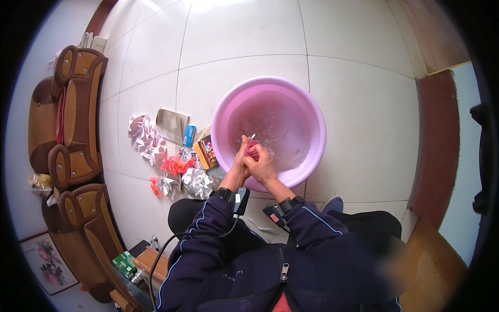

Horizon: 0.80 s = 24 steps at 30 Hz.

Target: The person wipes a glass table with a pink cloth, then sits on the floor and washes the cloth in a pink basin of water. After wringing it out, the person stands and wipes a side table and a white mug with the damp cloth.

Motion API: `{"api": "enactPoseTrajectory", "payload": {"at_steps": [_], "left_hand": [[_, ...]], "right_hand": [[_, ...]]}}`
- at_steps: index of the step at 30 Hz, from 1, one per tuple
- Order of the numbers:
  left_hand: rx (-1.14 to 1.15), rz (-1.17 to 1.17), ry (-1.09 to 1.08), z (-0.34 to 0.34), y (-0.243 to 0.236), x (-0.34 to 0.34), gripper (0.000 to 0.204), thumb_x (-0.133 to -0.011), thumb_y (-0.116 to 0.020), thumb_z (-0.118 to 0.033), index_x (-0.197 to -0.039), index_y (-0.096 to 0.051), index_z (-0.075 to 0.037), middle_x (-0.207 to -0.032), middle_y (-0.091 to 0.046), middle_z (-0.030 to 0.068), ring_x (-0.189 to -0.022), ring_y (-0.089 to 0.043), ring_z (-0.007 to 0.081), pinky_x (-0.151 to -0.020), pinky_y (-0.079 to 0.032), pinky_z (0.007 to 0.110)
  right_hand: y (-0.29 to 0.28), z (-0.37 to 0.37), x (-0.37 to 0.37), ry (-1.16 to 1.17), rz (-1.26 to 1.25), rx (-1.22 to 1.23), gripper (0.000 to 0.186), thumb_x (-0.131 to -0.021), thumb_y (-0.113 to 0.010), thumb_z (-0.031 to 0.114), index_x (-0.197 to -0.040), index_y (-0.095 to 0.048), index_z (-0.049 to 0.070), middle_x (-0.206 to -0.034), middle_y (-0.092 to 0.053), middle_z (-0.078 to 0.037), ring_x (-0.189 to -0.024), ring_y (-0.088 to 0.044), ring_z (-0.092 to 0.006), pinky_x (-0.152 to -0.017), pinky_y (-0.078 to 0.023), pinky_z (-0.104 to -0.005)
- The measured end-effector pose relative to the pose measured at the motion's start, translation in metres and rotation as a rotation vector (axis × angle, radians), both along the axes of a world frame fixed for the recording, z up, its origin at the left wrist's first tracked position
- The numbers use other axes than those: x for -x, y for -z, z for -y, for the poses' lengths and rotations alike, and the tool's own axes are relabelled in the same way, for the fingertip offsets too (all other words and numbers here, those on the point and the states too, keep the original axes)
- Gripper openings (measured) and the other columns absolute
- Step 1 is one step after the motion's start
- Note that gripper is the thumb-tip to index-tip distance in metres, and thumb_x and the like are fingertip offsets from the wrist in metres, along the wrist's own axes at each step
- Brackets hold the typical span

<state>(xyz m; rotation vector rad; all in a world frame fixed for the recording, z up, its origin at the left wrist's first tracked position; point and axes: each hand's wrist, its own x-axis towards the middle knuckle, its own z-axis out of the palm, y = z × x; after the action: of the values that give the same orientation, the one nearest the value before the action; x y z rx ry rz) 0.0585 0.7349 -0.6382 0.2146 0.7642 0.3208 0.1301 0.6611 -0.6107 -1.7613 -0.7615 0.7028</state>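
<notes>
Both hands are together over the near left part of a pink plastic basin (314, 117) holding cloudy water. My left hand (240, 158) and my right hand (261, 165) are closed around a small bunched dark red cloth (252, 148), mostly hidden by the fingers. A small whitish tip (252, 137) shows just above it; I cannot make out what it is. Black devices are strapped on both wrists, the left one with a cable.
Crumpled pink paper (145, 138), red plastic (176, 164), silver wrappers (197, 182), cardboard (171, 122) and small boxes (206, 155) lie left of the basin on the tiled floor (244, 36). Brown sofas (78, 114) line the left wall. A shoe (333, 204) is near the basin.
</notes>
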Motion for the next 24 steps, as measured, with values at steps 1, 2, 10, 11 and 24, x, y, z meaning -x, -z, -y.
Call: {"api": "enactPoseTrajectory", "payload": {"at_steps": [1,2,10,11,24], "left_hand": [[-0.039,0.039,-0.024,-0.001,0.000,-0.001,0.035,-0.092,-0.051,-0.044,-0.110,-0.050,-0.014,-0.095,-0.058,0.0053,-0.088,-0.059,0.0179,-0.076,-0.052,0.034],[-0.070,-0.001,-0.057,0.000,-0.001,-0.002,0.031,-0.092,-0.052,-0.040,-0.109,-0.051,-0.014,-0.097,-0.058,0.0055,-0.089,-0.059,0.0185,-0.077,-0.051,0.035],[-0.207,-0.235,-0.073,0.022,-0.023,-0.029,0.024,-0.088,-0.056,-0.013,-0.111,-0.049,-0.010,-0.096,-0.057,0.0042,-0.087,-0.058,0.0171,-0.075,-0.051,0.031],[-0.244,-0.186,-0.048,0.012,-0.025,-0.025,0.023,-0.088,-0.056,-0.014,-0.110,-0.050,-0.010,-0.093,-0.057,0.0036,-0.084,-0.058,0.0169,-0.073,-0.051,0.031],[-0.360,-0.332,-0.024,0.015,-0.030,-0.025,0.038,-0.092,-0.055,-0.022,-0.125,-0.042,-0.007,-0.117,-0.051,0.0063,-0.106,-0.051,0.0173,-0.091,-0.042,0.036]], "right_hand": [[-0.007,-0.002,0.000,0.006,0.160,-0.084,0.019,-0.078,-0.063,0.026,-0.081,-0.057,0.007,-0.074,-0.062,-0.014,-0.068,-0.060,-0.0347,-0.065,-0.050,-0.0418],[-0.012,-0.003,-0.001,0.053,0.093,-0.022,0.020,-0.079,-0.063,0.027,-0.081,-0.057,0.008,-0.074,-0.062,-0.014,-0.069,-0.060,-0.0347,-0.066,-0.050,-0.0424],[0.017,-0.009,-0.046,0.255,-0.235,0.180,0.023,-0.085,-0.060,0.030,-0.091,-0.058,0.008,-0.084,-0.061,-0.017,-0.079,-0.060,-0.0345,-0.071,-0.047,-0.0460],[0.017,-0.010,-0.038,0.221,-0.287,0.170,0.023,-0.085,-0.060,0.029,-0.093,-0.058,0.008,-0.088,-0.060,-0.018,-0.082,-0.059,-0.0343,-0.072,-0.046,-0.0460],[0.064,0.000,-0.075,0.462,-0.041,0.384,0.018,-0.086,-0.058,0.021,-0.093,-0.057,0.005,-0.098,-0.058,-0.019,-0.092,-0.055,-0.0358,-0.079,-0.044,-0.0442]]}}
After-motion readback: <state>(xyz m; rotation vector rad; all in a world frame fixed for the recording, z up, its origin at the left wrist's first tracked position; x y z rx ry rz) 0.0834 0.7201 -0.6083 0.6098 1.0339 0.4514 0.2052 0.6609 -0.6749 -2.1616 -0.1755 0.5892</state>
